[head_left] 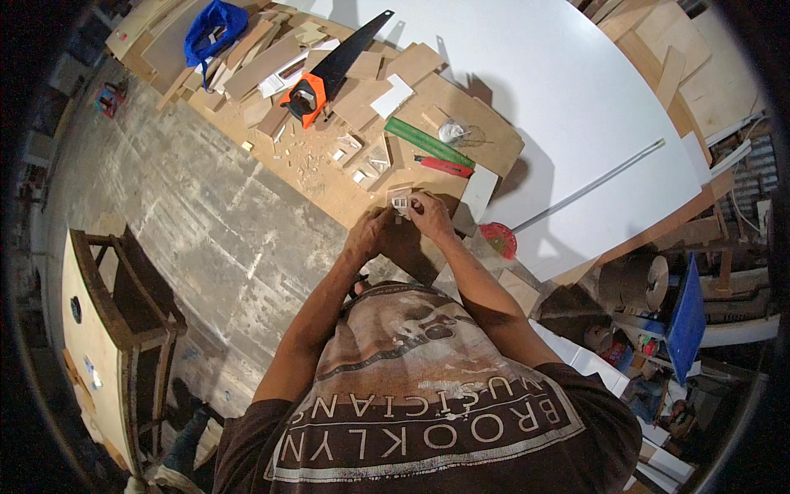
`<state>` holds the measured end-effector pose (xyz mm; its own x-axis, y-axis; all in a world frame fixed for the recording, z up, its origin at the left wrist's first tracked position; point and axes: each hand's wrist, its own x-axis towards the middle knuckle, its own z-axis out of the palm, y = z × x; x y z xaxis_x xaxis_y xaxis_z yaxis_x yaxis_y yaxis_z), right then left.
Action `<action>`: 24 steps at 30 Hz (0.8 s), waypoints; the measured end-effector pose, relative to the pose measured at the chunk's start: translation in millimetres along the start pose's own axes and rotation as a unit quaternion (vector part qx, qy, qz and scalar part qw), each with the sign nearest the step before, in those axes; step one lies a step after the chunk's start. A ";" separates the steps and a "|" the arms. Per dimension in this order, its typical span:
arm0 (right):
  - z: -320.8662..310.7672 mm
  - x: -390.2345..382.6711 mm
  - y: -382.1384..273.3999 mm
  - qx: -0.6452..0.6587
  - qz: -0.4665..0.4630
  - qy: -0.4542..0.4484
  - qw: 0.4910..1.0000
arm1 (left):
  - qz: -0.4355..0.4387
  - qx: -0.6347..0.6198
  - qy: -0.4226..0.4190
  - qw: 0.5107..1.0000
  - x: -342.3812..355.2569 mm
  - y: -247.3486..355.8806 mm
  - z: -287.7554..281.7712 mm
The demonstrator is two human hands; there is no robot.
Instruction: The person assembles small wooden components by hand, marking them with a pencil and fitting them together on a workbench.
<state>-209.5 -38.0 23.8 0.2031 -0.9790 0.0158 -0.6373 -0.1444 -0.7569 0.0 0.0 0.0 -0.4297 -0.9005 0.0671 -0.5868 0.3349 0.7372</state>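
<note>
At the near edge of the wooden worktable (329,202), a small box-like wooden piece (400,202) with white parts is between my hands. My left hand (369,230) grips its left side with bent fingers. From the right, my right hand (430,216) closes its fingertips on the same piece; the exact contact is partly hidden. Two similar small wooden pieces (372,166) lie just beyond, to the left. Farther right are a red utility knife (445,166) and a green strip (428,142). Beside them stands a small clear container (452,131).
A handsaw (333,72) with an orange handle lies on wood offcuts beside a blue bag (212,34). A large white panel (576,107) bearing a metal ruler (592,183) fills the right. A red disc (499,240) is near my right forearm. A wooden cabinet (99,329) stands left.
</note>
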 end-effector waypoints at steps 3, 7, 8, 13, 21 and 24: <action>-4.5 3.3 5.8 0.003 -0.013 0.007 1.000 | 0.020 0.001 0.022 1.000 4.8 4.6 1.4; -2.8 15.6 12.5 0.003 -0.099 0.059 0.993 | 0.006 0.008 0.012 1.000 8.0 7.6 -5.3; -2.5 18.7 3.7 -0.022 -0.122 0.065 0.990 | 0.006 -0.003 0.020 1.000 4.2 4.1 -5.8; -2.6 28.2 -0.5 -0.073 -0.128 0.021 0.989 | 0.010 -0.034 0.040 0.999 -3.1 15.5 -12.6; 5.6 34.8 -6.6 -0.111 -0.134 -0.014 0.985 | -0.064 -0.120 0.064 0.989 -23.6 -10.9 0.5; 5.4 36.9 3.0 -0.135 -0.108 -0.036 0.984 | -0.057 -0.048 0.089 0.993 -31.0 -1.9 -12.0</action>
<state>-199.9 -73.8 18.6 0.4016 -0.9099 0.1040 -0.7462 -0.3909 -0.5389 22.7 23.9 4.6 -0.2319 -0.9685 0.0910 -0.5523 0.2081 0.8073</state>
